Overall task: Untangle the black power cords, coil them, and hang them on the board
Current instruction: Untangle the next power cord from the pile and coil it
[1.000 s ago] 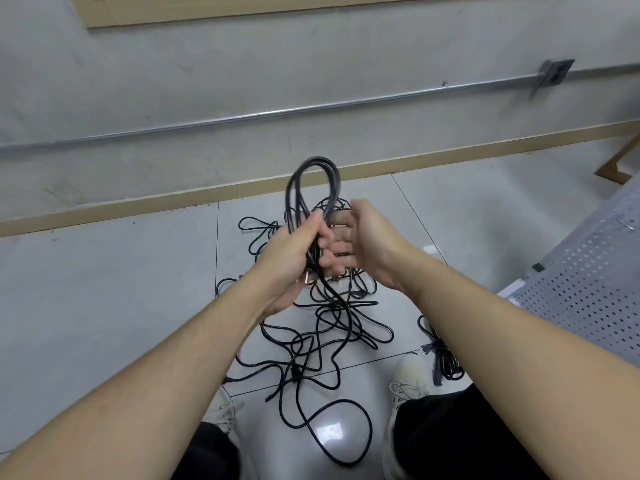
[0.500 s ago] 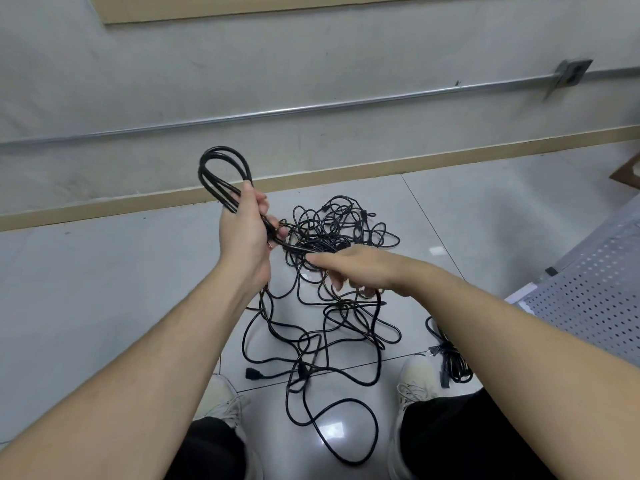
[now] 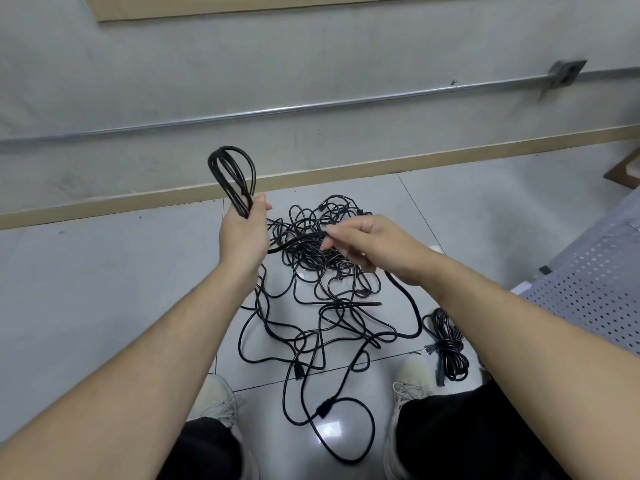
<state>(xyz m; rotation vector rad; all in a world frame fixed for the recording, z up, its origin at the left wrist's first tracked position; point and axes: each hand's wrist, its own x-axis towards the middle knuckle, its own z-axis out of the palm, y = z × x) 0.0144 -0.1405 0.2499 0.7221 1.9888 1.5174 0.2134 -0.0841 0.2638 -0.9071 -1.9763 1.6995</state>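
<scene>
Tangled cords point(image 3: 322, 278) lie on the floor point(image 3: 104, 289), pegboard point(image 3: 595, 285) to their right.

1. Both bare forearms are stretched forward and down.
2. The left hand point(image 3: 244, 233) is raised, fingers curled tight round a grip.
3. The right hand point(image 3: 367, 242) is held level beside it, fingertips pinched together.

2 bare hands: left hand point(image 3: 244, 233), right hand point(image 3: 367, 244). 1 looped black cord coil point(image 3: 231, 174) held up. 1 tangled heap of black power cords point(image 3: 322, 271) on floor, cord count unclear. 1 bundled black cord point(image 3: 448, 344) by right foot. 2 pale lace-up shoes point(image 3: 220, 400). 1 grey perforated metal board point(image 3: 595, 289).
</scene>
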